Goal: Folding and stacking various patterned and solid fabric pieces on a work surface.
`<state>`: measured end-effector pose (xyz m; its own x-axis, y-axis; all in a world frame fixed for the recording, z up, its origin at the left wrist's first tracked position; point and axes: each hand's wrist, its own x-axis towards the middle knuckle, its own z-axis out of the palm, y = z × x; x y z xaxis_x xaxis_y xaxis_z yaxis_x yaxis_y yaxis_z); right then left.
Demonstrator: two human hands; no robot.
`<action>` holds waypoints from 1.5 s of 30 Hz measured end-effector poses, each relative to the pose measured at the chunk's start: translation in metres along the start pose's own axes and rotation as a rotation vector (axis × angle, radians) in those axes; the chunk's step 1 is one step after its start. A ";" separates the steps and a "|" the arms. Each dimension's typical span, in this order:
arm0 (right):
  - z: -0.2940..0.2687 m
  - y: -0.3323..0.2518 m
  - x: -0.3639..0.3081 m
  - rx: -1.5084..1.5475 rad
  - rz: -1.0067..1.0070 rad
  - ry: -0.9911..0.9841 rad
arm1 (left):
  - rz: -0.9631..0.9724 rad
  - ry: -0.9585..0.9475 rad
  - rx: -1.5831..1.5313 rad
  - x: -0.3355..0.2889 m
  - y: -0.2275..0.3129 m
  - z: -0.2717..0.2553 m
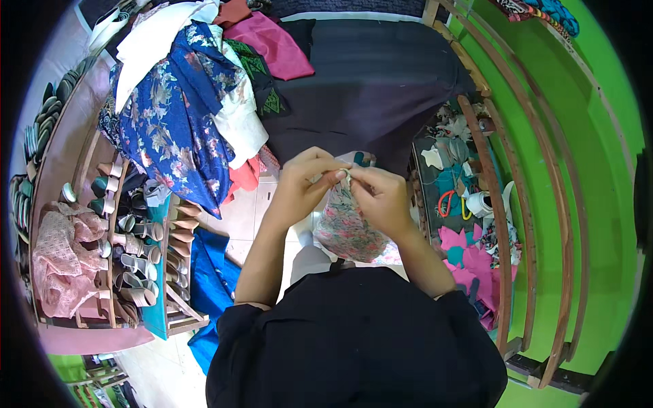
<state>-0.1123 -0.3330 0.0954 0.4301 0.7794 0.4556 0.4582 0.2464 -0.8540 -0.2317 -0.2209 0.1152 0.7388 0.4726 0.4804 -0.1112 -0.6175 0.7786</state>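
Both my hands are raised close together in front of my body. A light floral cloth (pixel 348 228) with pink and green print hangs down from them. My left hand (pixel 307 182) pinches a gathered top edge of the cloth between thumb and fingertips. Right beside it, my right hand (pixel 379 194) pinches the same edge, and the fingertips of both hands nearly touch. Most of the cloth falls in folds below my hands, toward my lap. I cannot make out what part of the cloth lies between the fingertips.
A dark-covered bed or table (pixel 367 75) stands ahead, with a pile of clothes, including a blue floral cloth (pixel 180 109), at its left. Shoe racks (pixel 166 272) line the left. Blue fabric (pixel 211 272) lies on the floor. Wooden rails (pixel 500 224) and fabric scraps (pixel 469 255) are right.
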 end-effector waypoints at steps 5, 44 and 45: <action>-0.001 0.011 0.007 0.063 0.220 -0.070 | 0.100 0.114 0.193 0.013 0.000 -0.007; 0.133 0.249 -0.095 -0.360 0.410 -0.571 | 0.338 1.084 0.415 0.090 0.078 -0.248; 0.139 0.240 -0.095 -0.380 0.358 -0.525 | 0.344 1.066 0.411 0.087 0.069 -0.254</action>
<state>-0.1513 -0.2673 -0.1878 0.2189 0.9710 -0.0963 0.6383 -0.2172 -0.7385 -0.3439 -0.0623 0.3137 -0.2340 0.4068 0.8831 0.1697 -0.8773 0.4490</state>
